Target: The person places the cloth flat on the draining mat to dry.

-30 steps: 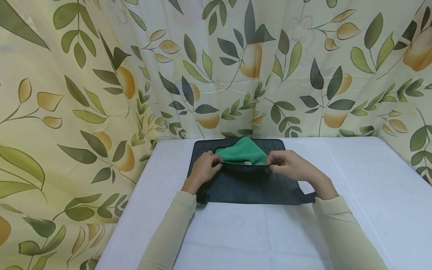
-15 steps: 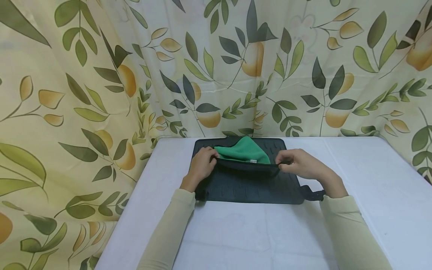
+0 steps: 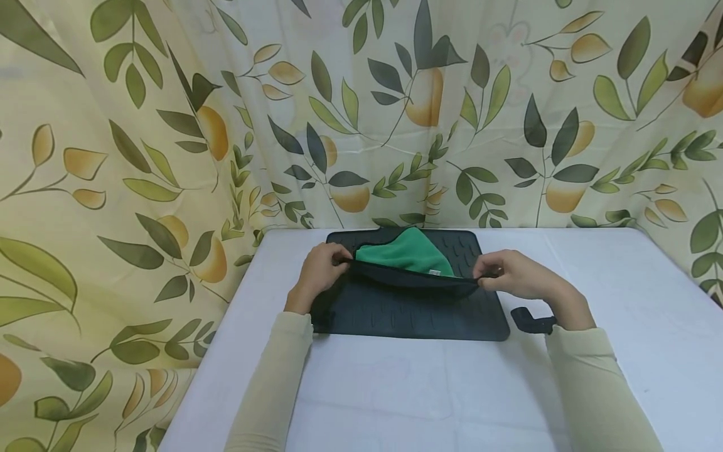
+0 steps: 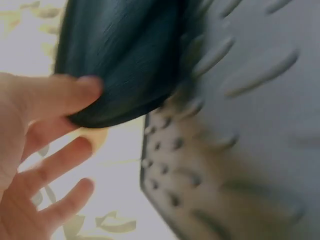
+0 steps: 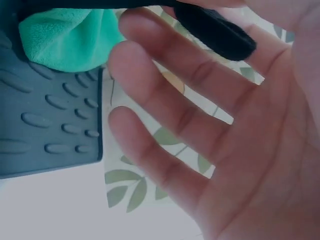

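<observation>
Between my hands stretches a dark, leathery-looking piece with a bound edge; its rounded corner shows in the left wrist view. My left hand pinches its left end between thumb and forefinger, the other fingers spread apart. At the right end, my right hand pinches it too, and a short black fabric tab sticks out past the fingertips. Behind the edge rises a green fleecy cloth in a peak, with a small white tag. The green cloth's lower part is hidden by the dark piece.
A black ridged mat lies under the hands at the far part of the white-covered table. Curtains with a leaf and fruit print hang behind and at the left. A black strap piece sits at the right wrist.
My left hand has moved left and my right hand has moved right, so the dark edge between them is drawn wider. The green cloth has stayed nearly in place, its tag shifted right.
</observation>
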The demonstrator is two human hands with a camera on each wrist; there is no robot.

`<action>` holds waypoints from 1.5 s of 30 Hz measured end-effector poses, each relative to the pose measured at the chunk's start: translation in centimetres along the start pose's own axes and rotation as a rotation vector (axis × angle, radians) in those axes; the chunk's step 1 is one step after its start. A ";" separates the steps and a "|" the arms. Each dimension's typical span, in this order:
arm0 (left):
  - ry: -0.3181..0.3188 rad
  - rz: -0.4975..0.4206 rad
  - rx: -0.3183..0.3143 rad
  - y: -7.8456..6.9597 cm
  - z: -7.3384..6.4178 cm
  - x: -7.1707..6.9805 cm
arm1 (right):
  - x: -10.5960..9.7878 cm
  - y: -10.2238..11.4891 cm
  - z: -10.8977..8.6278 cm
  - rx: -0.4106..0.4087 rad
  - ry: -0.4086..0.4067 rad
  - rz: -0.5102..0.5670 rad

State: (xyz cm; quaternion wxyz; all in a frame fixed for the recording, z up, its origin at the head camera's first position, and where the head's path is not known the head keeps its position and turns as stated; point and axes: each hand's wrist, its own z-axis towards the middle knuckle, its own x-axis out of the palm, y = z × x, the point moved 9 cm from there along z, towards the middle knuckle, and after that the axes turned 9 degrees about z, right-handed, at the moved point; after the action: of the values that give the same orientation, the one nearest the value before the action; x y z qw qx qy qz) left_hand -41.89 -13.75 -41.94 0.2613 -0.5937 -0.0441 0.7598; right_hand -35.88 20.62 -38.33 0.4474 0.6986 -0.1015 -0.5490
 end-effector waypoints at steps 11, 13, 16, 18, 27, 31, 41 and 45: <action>-0.029 -0.152 0.030 0.1 -0.4 -3.7 | -3.0 0.9 -0.5 -0.064 -0.312 -0.120; -0.045 -0.160 0.047 -0.2 -0.5 -4.4 | -3.4 1.1 -0.7 -0.085 -0.360 -0.126; -0.013 -0.169 0.052 -0.1 -0.6 -4.8 | -3.2 1.1 -0.7 -0.084 -0.327 -0.103; 0.048 -0.177 0.045 0.2 -0.8 -4.6 | -2.6 0.9 -0.5 -0.064 -0.257 -0.080; 0.423 -0.235 -0.028 1.4 -2.2 -2.0 | 0.3 -0.2 0.2 0.014 0.033 0.044; 0.541 -0.238 -0.047 1.7 -2.9 -0.9 | 1.3 -0.5 0.4 0.033 0.110 0.086; 0.643 -0.231 -0.034 2.4 -3.3 1.2 | 3.3 -1.2 1.0 0.020 0.212 0.096; 0.664 -0.250 -0.024 2.2 -3.5 1.6 | 3.8 -1.4 1.1 0.035 0.229 0.094</action>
State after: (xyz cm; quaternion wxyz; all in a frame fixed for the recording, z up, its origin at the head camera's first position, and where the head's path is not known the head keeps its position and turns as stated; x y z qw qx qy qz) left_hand -39.72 -15.82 -45.17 0.3457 -0.8013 -0.0379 0.4868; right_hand -35.84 18.47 -41.91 0.4691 0.7590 -0.0918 -0.4420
